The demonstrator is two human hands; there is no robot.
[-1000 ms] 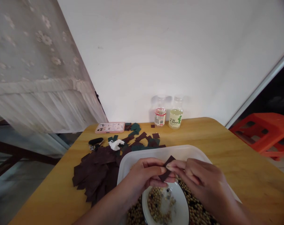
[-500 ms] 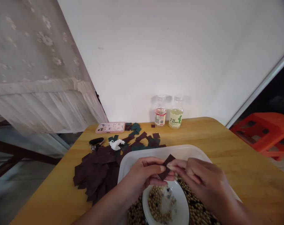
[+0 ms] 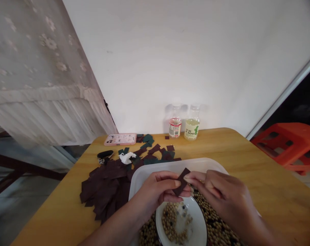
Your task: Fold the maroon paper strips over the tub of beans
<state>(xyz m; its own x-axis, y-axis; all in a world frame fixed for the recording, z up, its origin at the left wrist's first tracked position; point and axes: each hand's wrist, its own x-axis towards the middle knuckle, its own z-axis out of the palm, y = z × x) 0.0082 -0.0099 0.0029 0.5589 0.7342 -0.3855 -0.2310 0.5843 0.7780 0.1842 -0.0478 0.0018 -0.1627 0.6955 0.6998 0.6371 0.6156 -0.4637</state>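
A small dark brown rectangular piece (image 3: pixel 183 177), fabric or paper-like, is pinched by my left hand (image 3: pixel 161 187) between thumb and fingers. My right hand (image 3: pixel 223 196) has its thumb and index finger pressed together at the piece's right edge. Below both hands is a white dark-rimmed bowl (image 3: pixel 199 225) holding tan beads or beans with a few dark ones. It rests in a white tray (image 3: pixel 142 174) filled with more tan and dark round beads or beans (image 3: pixel 216 218). My left wrist crosses the tray's left side.
A heap of dark brown pieces (image 3: pixel 106 184) lies left of the tray, with green pieces (image 3: pixel 148 139) behind. On the wooden table (image 3: pixel 267 184) are a phone (image 3: pixel 120 139), keys (image 3: pixel 103 156), a crumpled white tissue (image 3: pixel 127 158) and two bottles (image 3: pixel 174 128). An orange stool (image 3: pixel 288 143) stands right.
My right hand has shifted slightly right along the brown piece, its fingertips moving towards the piece's edge. My left hand and the bowl look unchanged.
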